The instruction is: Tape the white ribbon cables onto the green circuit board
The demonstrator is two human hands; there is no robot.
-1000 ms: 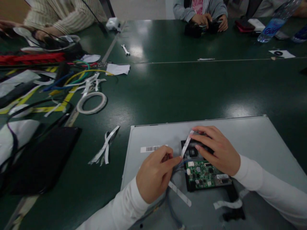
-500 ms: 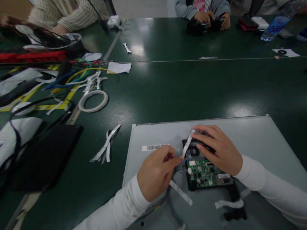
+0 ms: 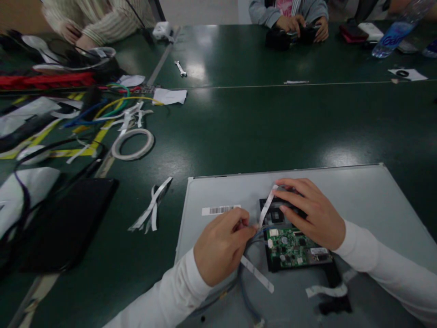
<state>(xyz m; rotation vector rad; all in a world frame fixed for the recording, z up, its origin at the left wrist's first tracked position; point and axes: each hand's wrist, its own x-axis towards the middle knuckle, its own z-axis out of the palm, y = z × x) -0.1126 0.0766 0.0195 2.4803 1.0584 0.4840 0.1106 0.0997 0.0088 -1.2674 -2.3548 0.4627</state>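
A white tape strip (image 3: 266,207) slants over the left edge of a black frame holding a green circuit board (image 3: 290,246). My left hand (image 3: 223,243) pinches the strip's lower end beside some blue-grey wires (image 3: 244,291). My right hand (image 3: 312,214) lies over the frame's upper part, fingers spread, its fingertips on the strip's upper end. Another strip (image 3: 257,274) runs out from below my left hand. A curled strip (image 3: 326,290) lies near a black part at the lower right. All this rests on a grey metal panel (image 3: 351,187).
Left of the panel are cut strips (image 3: 152,207), a tape roll (image 3: 133,145), a black flat device (image 3: 68,223) and tangled cables. A wrench (image 3: 180,69) lies farther back. Two people's hands show across the table, and a bottle (image 3: 392,38) stands at the back right.
My left hand has shifted very slightly left and down along the strip. My right hand is unmoved. At the back left, another person's hand has come in toward their other hand.
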